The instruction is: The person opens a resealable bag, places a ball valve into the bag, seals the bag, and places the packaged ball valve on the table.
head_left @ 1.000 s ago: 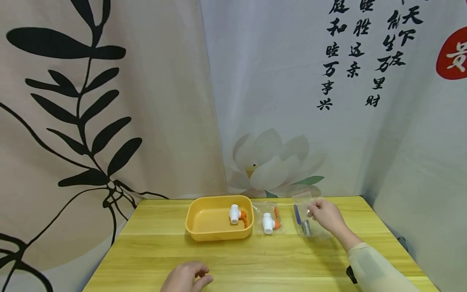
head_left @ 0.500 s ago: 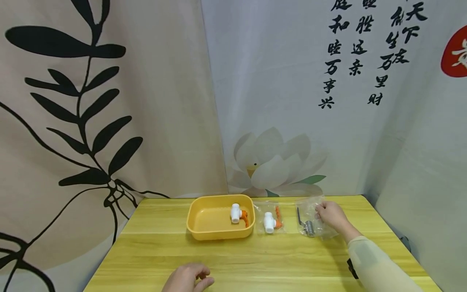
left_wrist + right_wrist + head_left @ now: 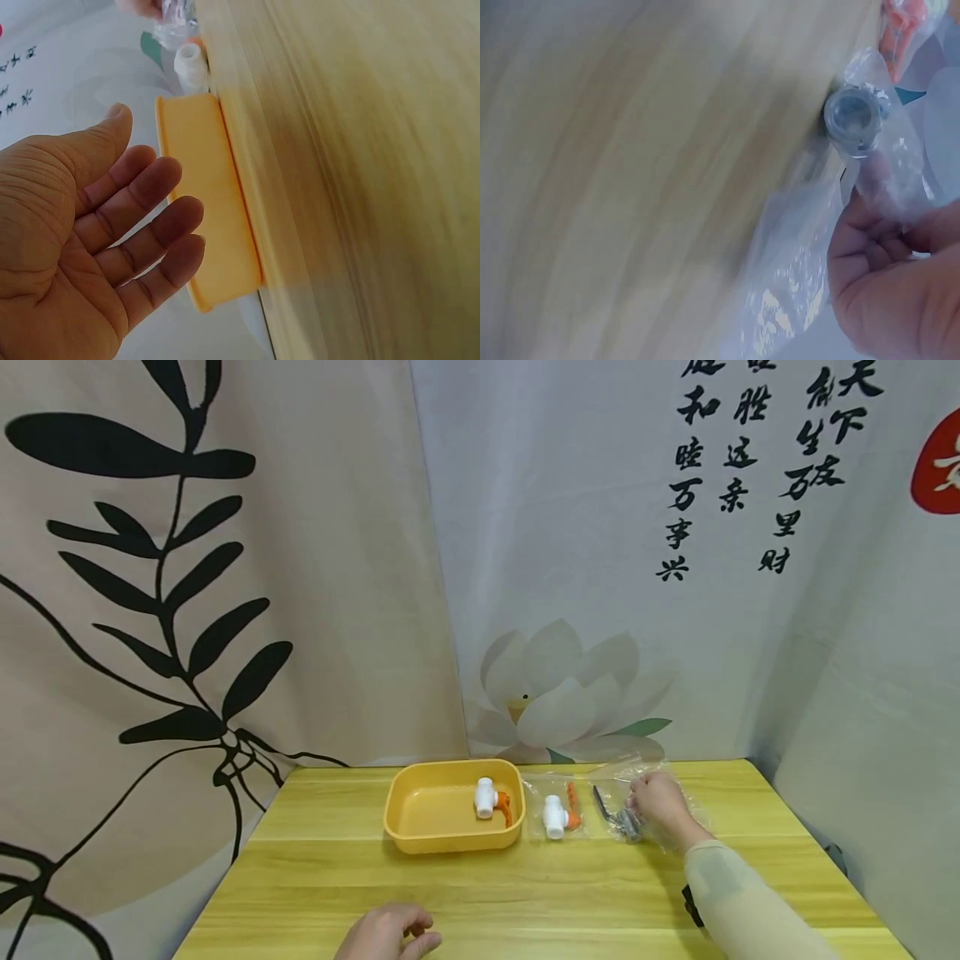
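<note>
My right hand pinches a clear plastic bag at the right of the table. A grey metal cylinder shows through the film beside the fingertips, ring-shaped at its end. Next to it lies a thin dark rod, perhaps a hex key. Near the front edge hovers my left hand, fingers loosely bent and holding nothing. In the left wrist view its palm is in sight, with the yellow tray beyond the fingers.
In the tray sits a white valve with an orange handle. Between the tray and my right hand, a similar white valve lies in a clear bag. A printed curtain hangs behind the wooden table.
My right hand has shifted its hold on the bag, going right and then back left. The rod and cylinder have turned with the film. My left hand stays nearly still.
</note>
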